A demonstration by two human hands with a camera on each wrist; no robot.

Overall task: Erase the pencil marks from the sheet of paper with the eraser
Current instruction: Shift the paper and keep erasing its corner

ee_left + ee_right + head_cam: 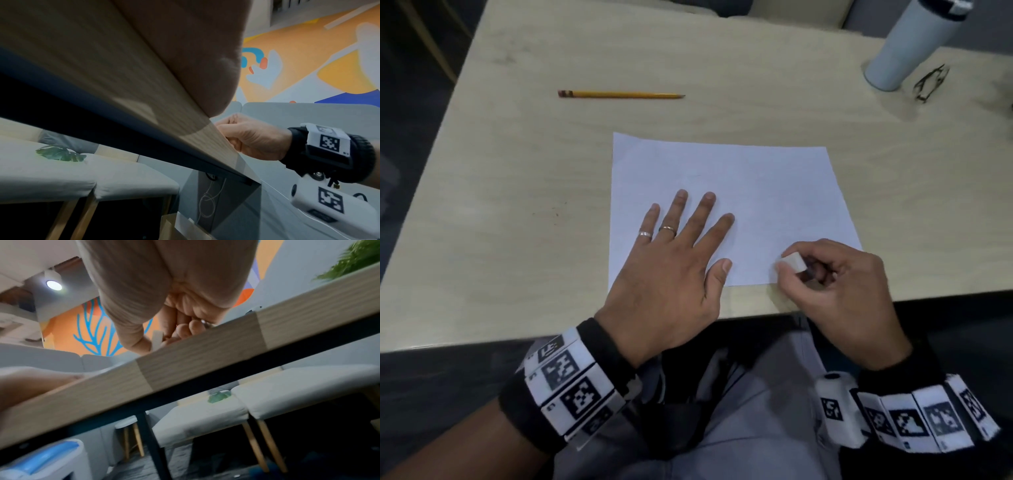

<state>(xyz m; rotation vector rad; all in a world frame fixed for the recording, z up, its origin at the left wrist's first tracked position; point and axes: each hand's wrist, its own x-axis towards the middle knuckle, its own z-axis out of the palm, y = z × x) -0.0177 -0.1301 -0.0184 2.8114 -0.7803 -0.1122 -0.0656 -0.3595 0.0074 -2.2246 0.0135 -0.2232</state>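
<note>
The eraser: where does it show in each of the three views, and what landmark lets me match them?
Head: the white eraser is lower right, pinched by the right hand over the paper's near right corner.
Left wrist: not visible; the right hand shows at centre right, beyond the table edge.
Right wrist: the eraser is a white sliver left of centre, just above the table edge.
Shared landmark: the table's near edge.

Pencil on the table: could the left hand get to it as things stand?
Probably yes. The pencil lies alone beyond the paper, nothing between, but the left hand lies flat on the paper and would have to lift off.
</note>
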